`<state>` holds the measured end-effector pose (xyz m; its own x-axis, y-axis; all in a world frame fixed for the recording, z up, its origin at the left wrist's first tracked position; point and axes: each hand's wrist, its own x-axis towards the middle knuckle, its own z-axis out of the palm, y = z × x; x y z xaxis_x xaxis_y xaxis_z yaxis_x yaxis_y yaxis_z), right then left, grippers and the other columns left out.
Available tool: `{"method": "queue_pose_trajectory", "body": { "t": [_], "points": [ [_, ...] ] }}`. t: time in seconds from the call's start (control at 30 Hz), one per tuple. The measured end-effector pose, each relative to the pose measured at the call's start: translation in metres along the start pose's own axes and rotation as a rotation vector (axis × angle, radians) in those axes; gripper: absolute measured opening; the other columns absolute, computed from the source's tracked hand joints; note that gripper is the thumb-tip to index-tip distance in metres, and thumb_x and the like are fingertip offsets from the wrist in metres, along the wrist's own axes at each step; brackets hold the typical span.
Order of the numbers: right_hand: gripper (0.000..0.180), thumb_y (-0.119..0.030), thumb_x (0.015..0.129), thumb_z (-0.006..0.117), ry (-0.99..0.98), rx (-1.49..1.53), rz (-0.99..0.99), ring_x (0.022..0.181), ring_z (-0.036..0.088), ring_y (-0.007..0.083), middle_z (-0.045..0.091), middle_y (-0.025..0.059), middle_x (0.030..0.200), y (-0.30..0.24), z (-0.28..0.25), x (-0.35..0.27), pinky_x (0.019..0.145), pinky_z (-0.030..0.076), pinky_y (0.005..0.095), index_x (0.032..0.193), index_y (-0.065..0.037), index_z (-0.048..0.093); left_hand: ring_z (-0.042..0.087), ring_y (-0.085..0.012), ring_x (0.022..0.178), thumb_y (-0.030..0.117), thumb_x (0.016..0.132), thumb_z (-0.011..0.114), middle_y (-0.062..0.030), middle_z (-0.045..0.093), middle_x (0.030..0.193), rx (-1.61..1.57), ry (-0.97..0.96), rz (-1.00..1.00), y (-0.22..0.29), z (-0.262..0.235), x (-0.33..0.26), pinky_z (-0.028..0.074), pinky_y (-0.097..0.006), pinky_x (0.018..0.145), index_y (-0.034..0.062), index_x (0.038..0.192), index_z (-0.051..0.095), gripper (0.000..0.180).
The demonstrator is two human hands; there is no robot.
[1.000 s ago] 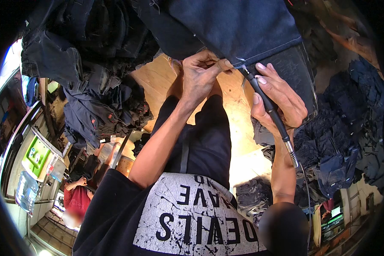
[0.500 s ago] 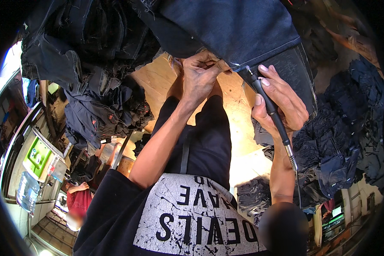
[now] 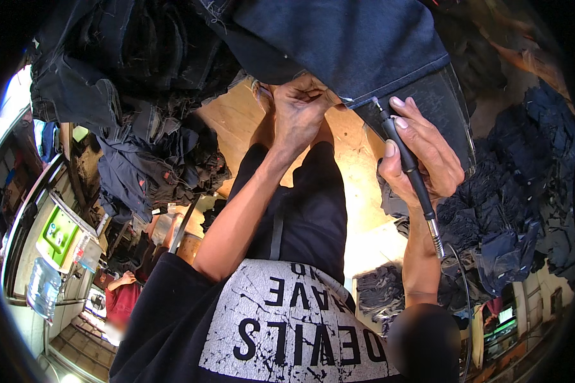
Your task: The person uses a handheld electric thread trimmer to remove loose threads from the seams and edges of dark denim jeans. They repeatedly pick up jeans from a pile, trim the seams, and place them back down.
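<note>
A dark blue cloth [image 3: 364, 45] with a stitched hem lies in front of me, at the top of the view. My left hand [image 3: 297, 118] is closed in a pinch at the hem's lower corner, where a fine white thread [image 3: 345, 99] shows beside the fingertips. My right hand [image 3: 431, 150] grips a black pen-shaped tool [image 3: 407, 156] with a small light tip and a metal spring collar at its lower end. The tip sits close to the hem, just right of the thread. A thin cable trails down from the tool.
A dark scuffed panel [image 3: 431, 102] lies under the cloth's right side. Dark garments are heaped at the upper left [image 3: 140, 57], left [image 3: 160, 159] and right [image 3: 492, 191]. Far left are a green tray [image 3: 56, 236] and a clear water bottle [image 3: 43, 287]. Another person's red sleeve [image 3: 119, 300] shows at lower left.
The tool's tip has shifted slightly right, away from the thread, with my right hand. Its cable has swung out to the right. My left hand keeps its pinch.
</note>
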<state>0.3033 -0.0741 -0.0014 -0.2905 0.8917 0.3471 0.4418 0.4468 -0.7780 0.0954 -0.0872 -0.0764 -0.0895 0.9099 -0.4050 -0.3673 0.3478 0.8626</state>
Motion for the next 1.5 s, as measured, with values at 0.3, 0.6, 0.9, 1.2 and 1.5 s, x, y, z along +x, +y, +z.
{"method": "queue_pose_trajectory", "body": {
  "t": [0.3,0.6,0.9,1.2,1.5],
  "points": [
    [0.032,-0.001,0.081,0.078,0.028,-0.018,-0.004,0.109,0.079,0.0404,0.08,0.0227,0.105,0.002,-0.002,0.001,0.1,0.063,0.0564,0.112,0.005,0.077,0.067,-0.0075,0.08,-0.012,0.086,0.075,-0.0019,0.076,0.092,-0.016,0.014,0.02,-0.013,-0.002,0.004,0.051,-0.025,0.072,-0.0005,0.09,0.074,0.012],
    [0.032,-0.002,0.08,0.078,0.072,-0.01,0.007,0.11,0.078,0.0413,0.08,0.0221,0.106,0.005,0.0,-0.002,0.1,0.062,0.0586,0.112,0.003,0.078,0.06,-0.0067,0.074,-0.016,0.078,0.063,0.0009,0.066,0.08,0.053,0.124,-0.025,0.002,0.012,0.003,0.046,-0.027,0.065,0.003,0.075,0.062,0.019],
    [0.031,-0.003,0.081,0.077,0.104,-0.014,0.002,0.109,0.079,0.0413,0.08,0.0215,0.105,0.006,0.0,-0.002,0.099,0.063,0.0584,0.112,0.002,0.077,0.041,-0.0046,0.061,-0.013,0.071,0.061,0.0073,0.046,0.066,0.108,0.151,-0.007,0.003,0.017,0.006,0.032,-0.03,0.052,0.0085,0.066,0.046,0.027],
    [0.032,-0.003,0.081,0.077,0.125,-0.033,0.018,0.107,0.079,0.0416,0.08,0.0215,0.104,0.006,0.001,-0.003,0.1,0.063,0.057,0.112,0.002,0.077,0.046,-0.0054,0.068,-0.014,0.074,0.056,0.0088,0.051,0.073,0.148,0.153,0.028,-0.01,0.014,0.007,0.033,-0.029,0.056,0.0052,0.069,0.053,0.02],
    [0.032,-0.004,0.082,0.075,0.148,-0.051,0.032,0.108,0.079,0.0423,0.08,0.0233,0.104,0.009,0.0,-0.005,0.101,0.062,0.0572,0.113,0.001,0.078,0.066,-0.0101,0.096,-0.017,0.085,0.061,-0.0004,0.077,0.107,0.285,0.039,0.038,-0.051,-0.018,0.013,0.051,-0.029,0.081,-0.0039,0.101,0.076,0.026]
  ]
}}
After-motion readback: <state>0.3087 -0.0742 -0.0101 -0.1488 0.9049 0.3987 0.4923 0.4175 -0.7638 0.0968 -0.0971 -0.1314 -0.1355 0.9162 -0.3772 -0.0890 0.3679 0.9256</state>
